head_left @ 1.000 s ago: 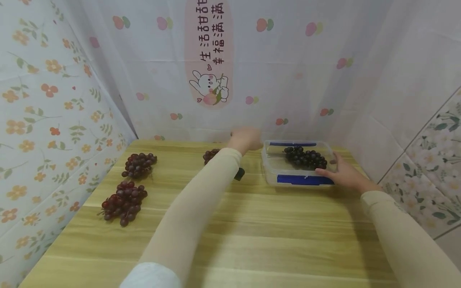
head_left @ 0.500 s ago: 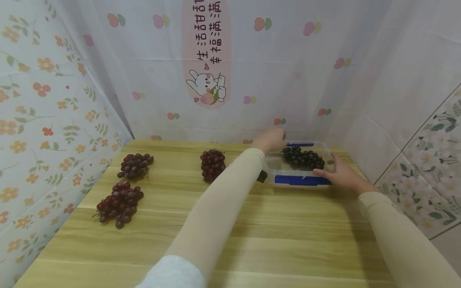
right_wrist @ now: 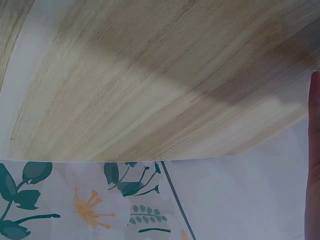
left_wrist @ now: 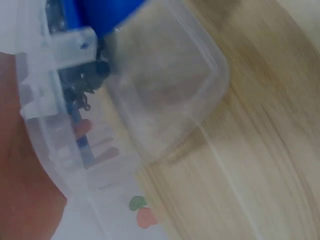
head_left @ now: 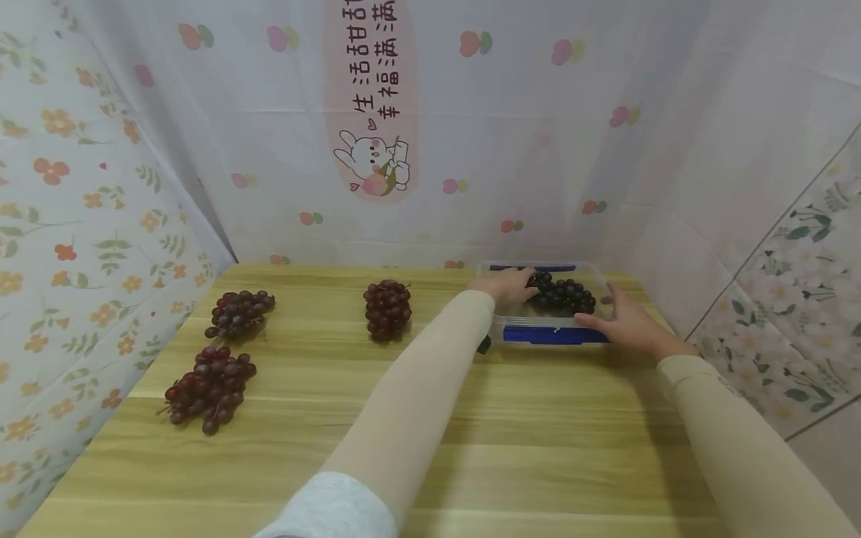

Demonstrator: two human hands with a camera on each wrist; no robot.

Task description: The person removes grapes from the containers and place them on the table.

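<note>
A clear plastic food container point(head_left: 498, 323) with blue latches stands at the back right of the table. In it lies a bunch of black grapes point(head_left: 565, 297). My left hand point(head_left: 506, 287) reaches over the container's left end, fingers extended and spread at the near end of the bunch; whether they touch the grapes I cannot tell. My right hand point(head_left: 628, 326) holds the container's right end, thumb on the front corner and fingers around the side. In the left wrist view the container wall point(left_wrist: 215, 65) and a blue latch point(left_wrist: 107, 12) show close up.
Red grapes lie in three bunches: one at mid-back point(head_left: 387, 310), one at the back left point(head_left: 238, 314), one at the front left point(head_left: 211, 388). A printed curtain point(head_left: 430, 187) borders the wooden table point(head_left: 538, 448) behind, with patterned walls at both sides.
My left hand has moved right from beside the middle red grapes to inside the container's left end, and its fingers have spread. The right hand stays on the container. The view has shifted slightly.
</note>
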